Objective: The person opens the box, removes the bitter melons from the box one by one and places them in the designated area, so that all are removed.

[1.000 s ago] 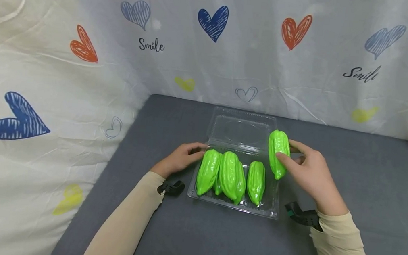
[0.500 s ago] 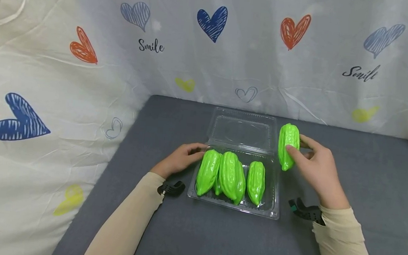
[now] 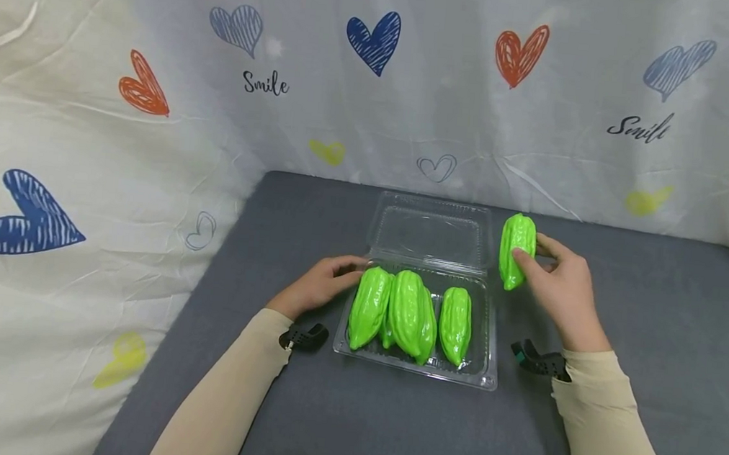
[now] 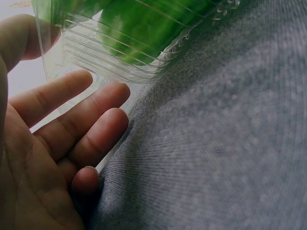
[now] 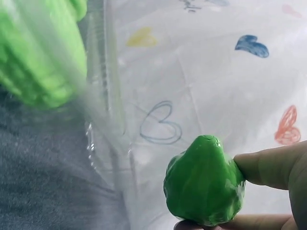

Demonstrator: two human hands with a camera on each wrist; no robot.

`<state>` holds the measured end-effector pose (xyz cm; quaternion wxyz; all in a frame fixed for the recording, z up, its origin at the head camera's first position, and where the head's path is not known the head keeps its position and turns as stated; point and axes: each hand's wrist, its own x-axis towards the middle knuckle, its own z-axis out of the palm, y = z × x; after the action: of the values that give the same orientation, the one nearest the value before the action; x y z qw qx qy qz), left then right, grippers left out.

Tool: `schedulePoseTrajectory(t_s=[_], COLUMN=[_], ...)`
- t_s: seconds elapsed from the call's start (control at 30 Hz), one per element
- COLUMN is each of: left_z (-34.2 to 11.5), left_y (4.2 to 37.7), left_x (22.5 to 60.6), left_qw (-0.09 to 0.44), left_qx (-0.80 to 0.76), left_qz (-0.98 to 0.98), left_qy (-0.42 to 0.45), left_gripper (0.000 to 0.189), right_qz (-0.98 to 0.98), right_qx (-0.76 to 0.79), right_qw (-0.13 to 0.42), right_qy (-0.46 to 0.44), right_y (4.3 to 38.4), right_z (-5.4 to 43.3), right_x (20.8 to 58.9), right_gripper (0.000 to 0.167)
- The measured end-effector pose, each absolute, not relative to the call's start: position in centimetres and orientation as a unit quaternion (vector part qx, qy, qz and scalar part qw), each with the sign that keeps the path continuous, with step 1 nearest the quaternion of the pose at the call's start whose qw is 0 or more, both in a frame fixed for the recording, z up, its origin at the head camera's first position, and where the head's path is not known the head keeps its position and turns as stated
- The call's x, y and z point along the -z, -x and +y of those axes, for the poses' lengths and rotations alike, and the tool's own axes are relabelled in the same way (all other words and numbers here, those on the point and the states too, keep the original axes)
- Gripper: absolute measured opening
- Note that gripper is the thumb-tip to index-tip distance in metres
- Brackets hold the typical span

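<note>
My right hand (image 3: 560,292) pinches a bright green, ridged bitter melon (image 3: 518,252) between thumb and fingers, upright and off to the right of the clear plastic box (image 3: 478,373). In the right wrist view the bitter melon (image 5: 205,184) appears end-on, gripped by the thumb (image 5: 268,167) and a finger below. Several similar bitter melons (image 3: 407,314) lie in the box, bunched at the left, with one bitter melon (image 3: 455,327) apart at the right. Against the box's left side rests my left hand (image 3: 319,285); its relaxed fingers and thumb touch or nearly touch the clear wall (image 4: 120,67).
The box's hinged lid (image 3: 432,230) lies open toward the back. Under everything is a dark grey cloth-covered table (image 3: 411,434). A white curtain (image 3: 445,119) printed with hearts stands behind and at the left.
My right hand has carried the bitter melon from over the box's right edge to the right and farther back. My left hand stays at the box's left side.
</note>
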<state>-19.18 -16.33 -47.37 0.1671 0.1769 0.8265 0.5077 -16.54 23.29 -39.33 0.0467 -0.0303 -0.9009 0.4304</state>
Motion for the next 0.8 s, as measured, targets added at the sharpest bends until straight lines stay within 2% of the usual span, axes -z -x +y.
schedulePoseTrajectory(t_s=[0.8], left_z=[-16.3], left_y=[19.2], left_x=[47.4], left_qw=[0.163], left_qx=[-0.501], left_qz=[0.831], left_qy=[-0.180], left_gripper=[0.043], right_qz=[-0.909], right_qx=[-0.413], right_qw=[0.013], right_qy=[0.060], right_y=[19.2], right_z=[24.8], right_x=[43.6], right_gripper=[0.077])
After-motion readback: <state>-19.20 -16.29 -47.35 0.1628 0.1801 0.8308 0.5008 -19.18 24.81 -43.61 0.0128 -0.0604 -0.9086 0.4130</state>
